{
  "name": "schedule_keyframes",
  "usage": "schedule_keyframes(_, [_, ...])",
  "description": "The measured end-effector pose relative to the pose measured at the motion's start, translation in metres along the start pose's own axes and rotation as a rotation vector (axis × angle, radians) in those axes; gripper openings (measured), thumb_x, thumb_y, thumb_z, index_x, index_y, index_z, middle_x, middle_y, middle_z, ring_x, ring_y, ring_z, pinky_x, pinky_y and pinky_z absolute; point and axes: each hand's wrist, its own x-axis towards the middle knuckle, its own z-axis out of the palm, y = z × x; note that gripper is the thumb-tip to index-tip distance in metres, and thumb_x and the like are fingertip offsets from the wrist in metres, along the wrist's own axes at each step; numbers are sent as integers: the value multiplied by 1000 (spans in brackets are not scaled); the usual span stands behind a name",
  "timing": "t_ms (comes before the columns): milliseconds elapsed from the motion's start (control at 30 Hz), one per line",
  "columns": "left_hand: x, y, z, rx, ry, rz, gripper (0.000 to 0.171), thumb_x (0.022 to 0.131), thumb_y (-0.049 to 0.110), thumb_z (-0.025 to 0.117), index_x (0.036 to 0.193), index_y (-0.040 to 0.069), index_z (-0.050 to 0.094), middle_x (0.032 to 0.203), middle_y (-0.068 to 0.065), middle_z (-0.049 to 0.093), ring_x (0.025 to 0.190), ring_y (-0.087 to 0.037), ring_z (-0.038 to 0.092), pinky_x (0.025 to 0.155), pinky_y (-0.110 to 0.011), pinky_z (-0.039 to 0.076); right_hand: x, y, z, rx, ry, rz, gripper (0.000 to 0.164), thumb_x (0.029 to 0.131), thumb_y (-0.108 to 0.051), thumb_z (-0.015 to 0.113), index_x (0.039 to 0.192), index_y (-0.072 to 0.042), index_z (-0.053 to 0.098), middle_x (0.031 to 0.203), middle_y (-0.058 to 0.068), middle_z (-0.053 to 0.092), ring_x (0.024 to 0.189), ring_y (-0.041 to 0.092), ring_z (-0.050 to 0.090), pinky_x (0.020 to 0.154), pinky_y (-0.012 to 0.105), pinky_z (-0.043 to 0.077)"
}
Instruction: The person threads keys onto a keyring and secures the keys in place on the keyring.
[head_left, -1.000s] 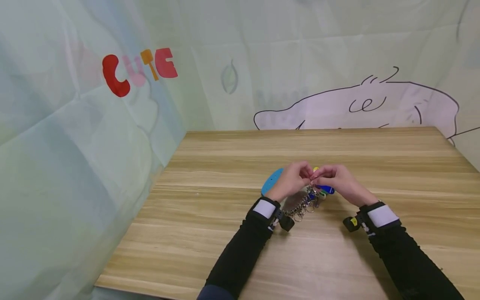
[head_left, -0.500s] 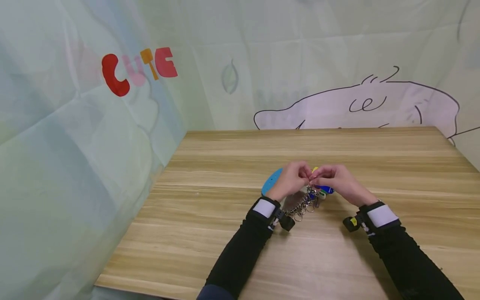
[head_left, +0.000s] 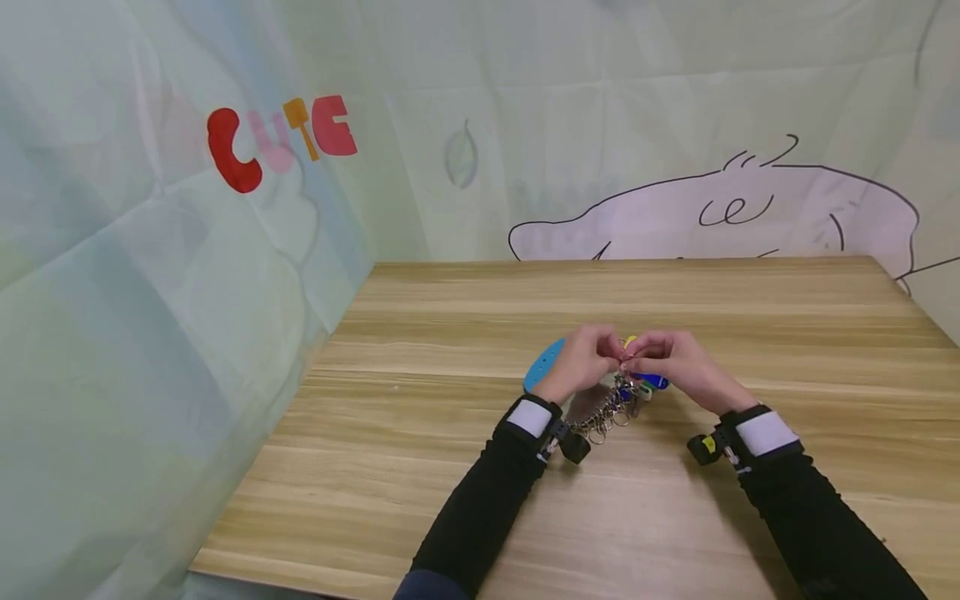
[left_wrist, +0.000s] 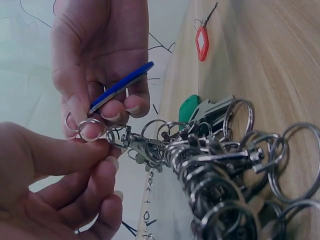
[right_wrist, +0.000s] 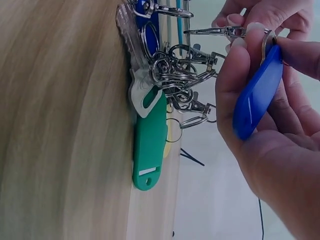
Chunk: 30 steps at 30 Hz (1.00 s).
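Both hands meet fingertip to fingertip over a cluster of metal clasps and rings. My left hand (head_left: pixel 585 362) pinches a split ring (left_wrist: pixel 90 129) on the end of a swivel clasp (left_wrist: pixel 142 147). My right hand (head_left: pixel 678 365) holds a blue key tag (right_wrist: pixel 260 95), its small ring right at the left fingertips. In the left wrist view the linked clasps (left_wrist: pixel 207 175) trail away to the lower right. A green key tag (right_wrist: pixel 150 150) with a silver key (right_wrist: pixel 137 65) lies beside them on the table.
A blue disc (head_left: pixel 543 365) with small holes is partly hidden behind the left hand. A red key tag (left_wrist: pixel 202 44) with a key lies farther off. The wooden table (head_left: pixel 420 467) ends at a printed cloth backdrop (head_left: pixel 450 100).
Both hands stay almost in place, with only slight finger movement at the ring. The head view shifts a little.
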Motion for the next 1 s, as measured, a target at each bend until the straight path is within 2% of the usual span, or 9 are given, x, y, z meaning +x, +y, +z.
schedule_keyframes(133, [1, -1, -1, 11, -6, 2, 10, 79, -5, 69, 81, 3, 64, 77, -5, 70, 68, -5, 57, 63, -12, 44, 0, -1, 0, -21, -9, -3, 27, 91, -9, 62, 110, 9, 58, 89, -8, 72, 87, 5, 67, 77, 21, 52])
schedule_keyframes(333, [1, -2, -1, 10, -26, 26, 6, 84, -1, 67, 84, 5, 64, 86, -7, 71, 75, -6, 60, 67, -13, 46, 1, -1, 0, -27, 17, 17, 28, 93, -12, 61, 111, 9, 58, 88, -7, 71, 85, 6, 67, 75, 23, 53])
schedule_keyframes(567, [0, -2, 0, -32, 0, 11, 10, 82, -5, 67, 84, 5, 65, 79, -8, 70, 66, -4, 58, 60, -13, 44, 1, -1, 0, -4, 5, 10, 28, 91, -10, 62, 111, 10, 57, 88, -9, 72, 86, 5, 67, 76, 21, 53])
schedule_keyframes(767, [0, -2, 0, -19, -4, -23, 11, 79, -6, 68, 84, 3, 66, 76, -10, 69, 62, -5, 56, 55, -13, 43, 1, -1, 1, -27, -20, -22, 25, 90, -8, 63, 108, 9, 59, 92, -1, 73, 87, 7, 67, 78, 22, 53])
schedule_keyframes(867, [0, -2, 0, 11, -22, -29, 10, 80, -5, 68, 86, 3, 66, 79, -9, 69, 65, -5, 56, 57, -12, 43, 1, 0, 2, -42, -16, -17, 25, 91, -9, 63, 107, 9, 59, 93, 0, 73, 86, 7, 67, 77, 23, 53])
schedule_keyframes(1000, [0, 0, 0, -3, -39, -25, 10, 83, -4, 67, 88, 3, 66, 86, -10, 70, 71, -6, 58, 63, -13, 45, 1, 1, 2, -33, 0, -9, 25, 92, -9, 61, 108, 10, 59, 90, -4, 71, 84, 5, 66, 75, 21, 53])
